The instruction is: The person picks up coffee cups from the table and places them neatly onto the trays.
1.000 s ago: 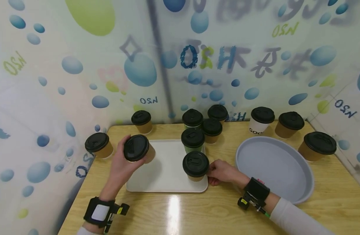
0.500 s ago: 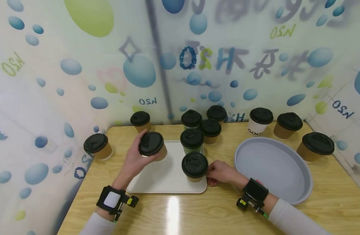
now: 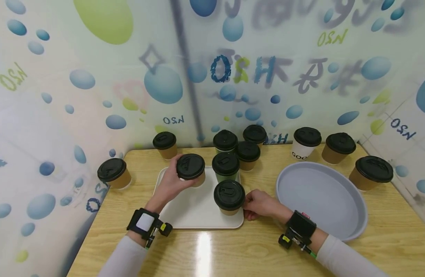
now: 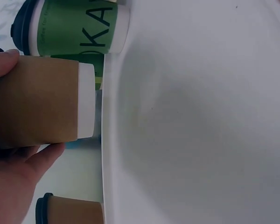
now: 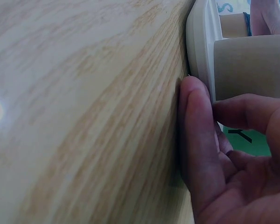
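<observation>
My left hand (image 3: 171, 182) grips a paper coffee cup (image 3: 190, 167) with a black lid, held over the white tray (image 3: 188, 217). Its brown sleeve and white base show in the left wrist view, where the held cup (image 4: 42, 100) appears raised off the tray. A green-sleeved coffee cup (image 3: 226, 169) and a brown coffee cup (image 3: 230, 198) stand along the tray's right side. My right hand (image 3: 262, 205) pinches the tray's right rim beside the brown cup; in the right wrist view, fingers lie on both sides of the rim (image 5: 203, 51).
Behind the tray stand several lidded cups, among them a green one (image 3: 225, 141) and a brown one (image 3: 248, 156). Two brown cups are at left (image 3: 165, 146). At right lies a grey-blue oval tray (image 3: 320, 200), with a white cup (image 3: 304, 144) behind. A patterned wall backs the table.
My left hand has carried the held coffee cup rightward and slightly farther back over the white tray, toward the green cup. The right hand has kept its place at the rim.
</observation>
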{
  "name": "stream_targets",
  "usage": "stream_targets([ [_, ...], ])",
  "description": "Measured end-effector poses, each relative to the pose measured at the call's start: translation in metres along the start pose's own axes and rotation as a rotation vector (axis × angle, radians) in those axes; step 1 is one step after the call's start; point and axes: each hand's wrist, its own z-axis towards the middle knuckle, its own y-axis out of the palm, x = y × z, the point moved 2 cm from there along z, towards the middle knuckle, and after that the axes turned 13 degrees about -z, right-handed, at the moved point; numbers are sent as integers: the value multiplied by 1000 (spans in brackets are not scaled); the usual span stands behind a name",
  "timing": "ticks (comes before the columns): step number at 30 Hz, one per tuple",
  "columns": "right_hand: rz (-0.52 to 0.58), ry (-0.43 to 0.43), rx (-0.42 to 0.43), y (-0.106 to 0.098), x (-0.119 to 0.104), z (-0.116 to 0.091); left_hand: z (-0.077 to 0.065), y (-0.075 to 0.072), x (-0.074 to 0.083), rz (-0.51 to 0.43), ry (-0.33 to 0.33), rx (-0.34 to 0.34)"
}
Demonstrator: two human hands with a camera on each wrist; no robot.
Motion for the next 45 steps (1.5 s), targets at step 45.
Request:
stream_targets([
  [45,-8,-6,-4,0,0,0,15,19,-30,28,-106,-77],
])
